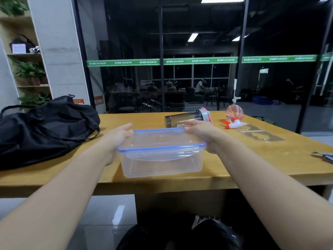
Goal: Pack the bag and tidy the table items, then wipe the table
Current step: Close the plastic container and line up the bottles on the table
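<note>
The box [161, 156], clear plastic with a blue-rimmed lid [158, 139] sitting on top, is near the front edge of the surface [252, 159], straight ahead of the person, with its long axis running left to right. Whether its base rests on the wood or is lifted a little cannot be told. The left hand [118, 136] grips the left short end at the rim, fingers running along the far corner; the right hand [201, 135] grips the right short end in the same way, so both hands are clamped on the box, one at each end of its long axis. The bag [45, 127], black and slumped, lies on the surface to the left of the box, near the left hand and well apart from the right. That is the relation the coming move probably turns on: the box would have to travel sideways to the left, short end leading, and the left hand is the nearer one to guide it in. No open mouth of the bag is visible from here. Behind the box lies a bottle [187, 119] on its side, just beyond the right hand's fingertips, and farther right a pink sprayer [234, 116]. A dark cloth [324, 156] shows at the right edge.
</note>
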The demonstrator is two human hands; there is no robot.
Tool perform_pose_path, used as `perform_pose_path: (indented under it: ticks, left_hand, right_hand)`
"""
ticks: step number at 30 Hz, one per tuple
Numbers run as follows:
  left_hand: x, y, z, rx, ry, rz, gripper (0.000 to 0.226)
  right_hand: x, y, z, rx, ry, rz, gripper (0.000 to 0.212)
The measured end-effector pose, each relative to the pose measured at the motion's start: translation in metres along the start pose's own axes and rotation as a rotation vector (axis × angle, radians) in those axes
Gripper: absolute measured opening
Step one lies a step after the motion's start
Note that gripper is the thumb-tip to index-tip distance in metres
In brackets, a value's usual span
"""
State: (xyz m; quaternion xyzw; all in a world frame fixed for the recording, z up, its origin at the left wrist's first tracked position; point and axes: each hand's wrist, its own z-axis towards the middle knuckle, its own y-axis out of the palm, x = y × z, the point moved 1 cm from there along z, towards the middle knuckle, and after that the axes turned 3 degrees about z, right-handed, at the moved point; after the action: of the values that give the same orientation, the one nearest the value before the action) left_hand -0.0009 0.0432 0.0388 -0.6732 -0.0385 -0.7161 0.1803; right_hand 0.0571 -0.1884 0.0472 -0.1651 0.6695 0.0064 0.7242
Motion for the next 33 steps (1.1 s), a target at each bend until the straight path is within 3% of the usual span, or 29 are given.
perform_pose_path:
  ticks: [4,11,15,19,22,26,30,33]
  left_hand:
    - [-0.008,0.003,-0.008,-0.098,-0.099,-0.416,0.05]
    - [-0.012,0.003,-0.01,-0.102,-0.116,-0.53,0.047]
    - [-0.015,-0.005,-0.015,-0.07,-0.037,-0.28,0.042]
    - [-0.019,-0.013,-0.034,0.0,0.292,0.09,0.059]
    - [-0.024,-0.012,-0.046,-0.061,0.424,0.391,0.068]
    - [-0.019,-0.016,-0.046,-0.117,0.482,0.601,0.109]
    - [-0.017,-0.016,-0.045,-0.098,0.498,0.685,0.097]
    - [-0.019,-0.014,-0.047,-0.071,0.522,0.621,0.093]
  right_hand:
    - [0.003,0.004,-0.008,-0.001,0.019,0.285,0.048]
    - [0.002,0.008,-0.013,0.062,-0.01,0.373,0.046]
    - [0.003,0.002,-0.019,0.297,-0.321,0.243,0.035]
    - [0.006,-0.007,-0.051,0.057,-0.599,-0.121,0.029]
    - [0.016,-0.012,-0.057,-0.143,-0.544,-0.55,0.058]
    - [0.01,-0.016,-0.06,-0.231,-0.403,-0.69,0.066]
    - [0.008,-0.01,-0.062,-0.188,-0.405,-0.706,0.065]
    - [0.012,-0.006,-0.065,-0.121,-0.45,-0.709,0.063]
